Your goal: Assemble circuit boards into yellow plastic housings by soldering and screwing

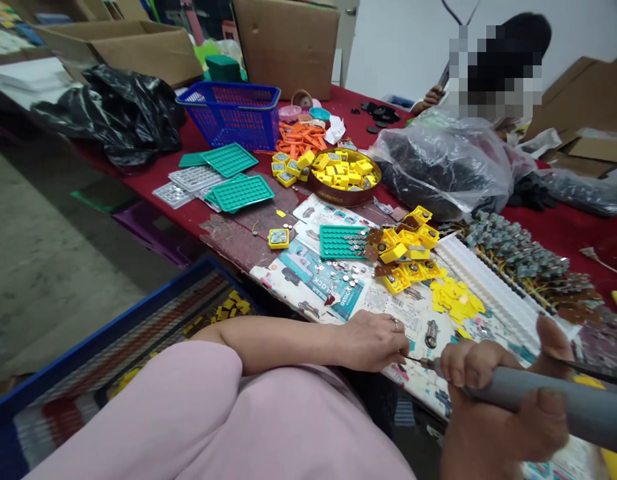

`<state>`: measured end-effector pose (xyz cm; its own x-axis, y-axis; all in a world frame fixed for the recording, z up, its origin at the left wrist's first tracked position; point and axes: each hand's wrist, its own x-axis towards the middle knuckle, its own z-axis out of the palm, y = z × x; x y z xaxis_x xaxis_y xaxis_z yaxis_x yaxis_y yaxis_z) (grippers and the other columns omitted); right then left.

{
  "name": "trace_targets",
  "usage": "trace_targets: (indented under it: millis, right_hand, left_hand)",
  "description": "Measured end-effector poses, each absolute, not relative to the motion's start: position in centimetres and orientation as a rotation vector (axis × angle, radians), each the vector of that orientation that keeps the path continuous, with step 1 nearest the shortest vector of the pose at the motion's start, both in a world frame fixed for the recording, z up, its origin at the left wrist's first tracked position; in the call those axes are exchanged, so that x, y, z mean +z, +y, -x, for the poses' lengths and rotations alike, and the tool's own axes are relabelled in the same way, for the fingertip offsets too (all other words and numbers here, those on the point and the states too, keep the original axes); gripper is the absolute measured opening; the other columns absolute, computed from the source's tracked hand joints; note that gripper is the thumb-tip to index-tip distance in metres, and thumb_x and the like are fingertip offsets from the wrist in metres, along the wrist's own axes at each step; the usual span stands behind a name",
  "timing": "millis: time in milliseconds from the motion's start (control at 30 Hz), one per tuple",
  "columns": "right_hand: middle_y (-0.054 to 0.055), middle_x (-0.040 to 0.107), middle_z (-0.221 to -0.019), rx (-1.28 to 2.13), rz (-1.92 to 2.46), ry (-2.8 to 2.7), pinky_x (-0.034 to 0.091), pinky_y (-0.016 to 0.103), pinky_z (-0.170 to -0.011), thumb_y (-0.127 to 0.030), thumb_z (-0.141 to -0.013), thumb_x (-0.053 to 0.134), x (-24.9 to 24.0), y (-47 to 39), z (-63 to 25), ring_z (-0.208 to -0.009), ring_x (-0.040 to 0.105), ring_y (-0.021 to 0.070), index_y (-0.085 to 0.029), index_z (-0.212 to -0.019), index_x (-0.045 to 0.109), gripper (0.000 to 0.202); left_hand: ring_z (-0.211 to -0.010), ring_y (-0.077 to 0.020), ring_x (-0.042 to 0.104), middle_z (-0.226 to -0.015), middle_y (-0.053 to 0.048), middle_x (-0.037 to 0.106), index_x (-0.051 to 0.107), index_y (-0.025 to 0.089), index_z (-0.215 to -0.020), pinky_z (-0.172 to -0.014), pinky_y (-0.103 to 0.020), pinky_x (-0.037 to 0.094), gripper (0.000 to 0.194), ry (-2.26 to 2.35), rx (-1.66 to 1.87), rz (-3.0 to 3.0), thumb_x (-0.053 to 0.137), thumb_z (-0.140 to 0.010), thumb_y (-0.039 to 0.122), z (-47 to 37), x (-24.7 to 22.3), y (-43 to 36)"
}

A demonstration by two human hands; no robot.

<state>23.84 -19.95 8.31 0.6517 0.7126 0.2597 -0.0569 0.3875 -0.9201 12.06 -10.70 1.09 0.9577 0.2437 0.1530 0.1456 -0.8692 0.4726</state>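
Observation:
My right hand [503, 393] is wrapped round a grey cylindrical electric screwdriver [533, 393] at the lower right. The tool's thin bit points left, its tip at the fingers of my left hand [375, 340]. Those fingers are pressed together at the table's front edge; what they hold, if anything, is hidden. Beyond them, small silver discs [351, 277] lie scattered on a printed sheet beside a green tray [338, 241]. Open yellow cases [408, 247] are heaped right of that tray, with flat yellow pieces [453, 299] nearer my right hand.
A round tin [341, 195] holds yellow cases. Behind it are orange parts [301, 139] and a blue basket [233, 117]. White strips [493, 287] and wired parts [523, 253] lie right. A blue crate [13, 427] stands lower left. Across the table sits another person [503, 67].

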Motion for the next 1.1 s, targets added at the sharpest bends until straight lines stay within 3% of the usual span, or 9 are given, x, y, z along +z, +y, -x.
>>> trace_targets:
  millis: [133, 300, 533, 633, 733, 800, 867, 1000, 1100]
  right_hand:
    - [-0.007, 0.043, -0.041, 0.555, 1.07, -0.743, 0.034, 0.033, -0.035, -0.045, -0.074, 0.061, 8.3, -20.0, -23.8, -0.032, 0.031, 0.0183, -0.047, -0.116, 0.067, 0.042]
    - [-0.007, 0.042, -0.04, 0.576, 1.121, -0.729, 0.033, 0.034, -0.035, -0.045, -0.073, 0.061, 8.0, -19.8, -23.4, -0.032, 0.03, 0.0195, -0.049, -0.115, 0.067, 0.043]
    - [-0.007, 0.047, -0.045, 0.646, 1.073, -0.767, 0.039, 0.03, -0.039, -0.046, -0.077, 0.065, 7.8, -20.0, -22.7, -0.038, 0.038, 0.0165, -0.042, -0.126, 0.061, 0.05]
    - [-0.008, 0.049, -0.044, 0.626, 1.037, -0.799, 0.039, 0.03, -0.037, -0.042, -0.077, 0.065, 7.8, -19.6, -22.9, -0.035, 0.038, 0.0166, -0.044, -0.122, 0.064, 0.045]
    - [-0.008, 0.053, -0.043, 0.645, 0.964, -0.948, 0.04, 0.028, -0.031, -0.043, -0.074, 0.071, 7.8, -19.0, -23.2, -0.03, 0.04, 0.0152, -0.04, -0.114, 0.067, 0.04]
    - [-0.009, 0.045, -0.041, 0.592, 1.031, -0.945, 0.037, 0.023, -0.031, -0.05, -0.076, 0.07, 7.4, -18.7, -23.7, -0.029, 0.039, 0.0115, -0.03, -0.097, 0.071, 0.029]
    - [-0.008, 0.036, -0.042, 0.494, 1.121, -0.926, 0.035, 0.021, -0.031, -0.06, -0.079, 0.066, 6.9, -18.4, -24.3, -0.031, 0.04, 0.0096, -0.024, -0.075, 0.066, 0.035]
    - [-0.007, 0.029, -0.044, 0.38, 1.233, -0.876, 0.041, 0.024, -0.037, -0.068, -0.084, 0.052, 6.5, -18.2, -24.7, -0.034, 0.035, 0.008, -0.024, -0.055, 0.049, 0.053]
    - [-0.006, 0.032, -0.046, 0.414, 1.181, -0.849, 0.049, 0.029, -0.046, -0.062, -0.087, 0.053, 6.3, -18.2, -24.5, -0.036, 0.036, 0.0088, -0.024, -0.053, 0.047, 0.051]
  left_hand:
    - [-0.094, -0.0185, 0.066, -0.101, -0.003, 0.073, 0.07, 0.021, -0.097, -0.072, -0.03, 0.05, 0.017, 0.218, 0.319, -2.655, 0.058, -0.096, 0.033, -12.2, 0.8, -10.7]
    - [-0.086, -0.0184, 0.066, -0.096, -0.003, 0.073, 0.07, 0.022, -0.091, -0.06, -0.032, 0.046, 0.016, 0.197, 0.327, -2.713, 0.063, -0.094, 0.036, -12.2, 0.8, -10.7]
    - [-0.086, -0.018, 0.066, -0.096, -0.003, 0.073, 0.068, 0.022, -0.085, -0.052, -0.032, 0.043, 0.013, 0.149, 0.268, -2.772, 0.063, -0.092, 0.033, -12.2, 1.3, -10.6]
    - [-0.089, -0.0188, 0.067, -0.1, -0.005, 0.074, 0.07, 0.021, -0.092, -0.062, -0.031, 0.049, 0.018, 0.137, 0.274, -2.736, 0.059, -0.095, 0.034, -12.1, 1.1, -10.4]
    - [-0.101, -0.0227, 0.067, -0.108, -0.01, 0.074, 0.069, 0.016, -0.109, -0.083, -0.034, 0.052, 0.022, 0.198, 0.336, -2.659, 0.057, -0.096, 0.029, -11.1, 1.0, -10.3]
    - [-0.123, -0.0302, 0.058, -0.129, -0.017, 0.066, 0.059, 0.014, -0.132, -0.1, -0.043, 0.046, 0.044, 0.346, 0.431, -2.582, 0.063, -0.092, 0.033, -10.3, 0.8, -9.7]
    - [-0.136, -0.0348, 0.047, -0.145, -0.019, 0.056, 0.049, 0.014, -0.142, -0.111, -0.05, 0.037, 0.065, 0.419, 0.408, -2.537, 0.071, -0.085, 0.036, -9.7, 0.2, -8.9]
    - [-0.137, -0.0365, 0.045, -0.147, -0.019, 0.053, 0.049, 0.014, -0.14, -0.114, -0.052, 0.03, 0.068, 0.436, 0.355, -2.512, 0.072, -0.082, 0.042, -9.4, -0.8, -8.4]
    - [-0.131, -0.0359, 0.051, -0.14, -0.018, 0.06, 0.054, 0.014, -0.134, -0.111, -0.053, 0.032, 0.061, 0.458, 0.444, -2.584, 0.069, -0.085, 0.048, -9.9, -1.1, -9.1]
